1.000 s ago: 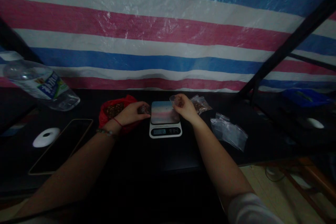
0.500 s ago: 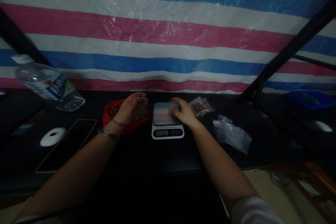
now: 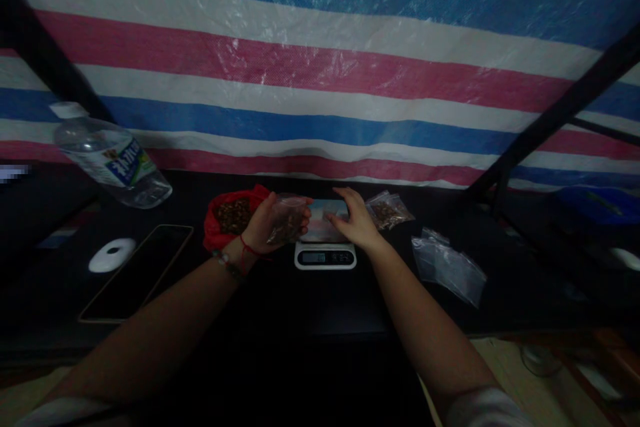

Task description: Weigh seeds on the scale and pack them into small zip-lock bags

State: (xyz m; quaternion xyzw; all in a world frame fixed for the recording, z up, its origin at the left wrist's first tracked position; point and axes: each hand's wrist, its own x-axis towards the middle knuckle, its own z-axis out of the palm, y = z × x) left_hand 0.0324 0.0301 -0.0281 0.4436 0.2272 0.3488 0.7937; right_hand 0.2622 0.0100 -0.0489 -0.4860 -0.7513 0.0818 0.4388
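Observation:
My left hand (image 3: 265,227) is closed round a small clear zip bag (image 3: 287,219) with brown bits inside, held between the red bag and the scale. A red bag (image 3: 213,230) full of small brown pieces (image 3: 234,215) stands behind my left wrist. My right hand (image 3: 357,220) hovers at the right side of the digital kitchen scale (image 3: 325,257), thumb and fingers apart. A faint translucent patch shows by the thumb; I cannot tell whether it is an object or a reflection on the shiny plate. The display digits are hard to read.
Filled zip bags (image 3: 390,209) lie right of the scale, with flat unfilled zip bags (image 3: 447,267) nearer the edge. At left are a large plastic bottle (image 3: 117,163), a phone (image 3: 140,273) and a white oval object (image 3: 113,255). A striped tarp (image 3: 320,67) hangs behind the black table.
My left hand has moved right from over the red bag toward the scale, turning so the filled bag shows. My right hand's fingers have spread. The view has shifted slightly.

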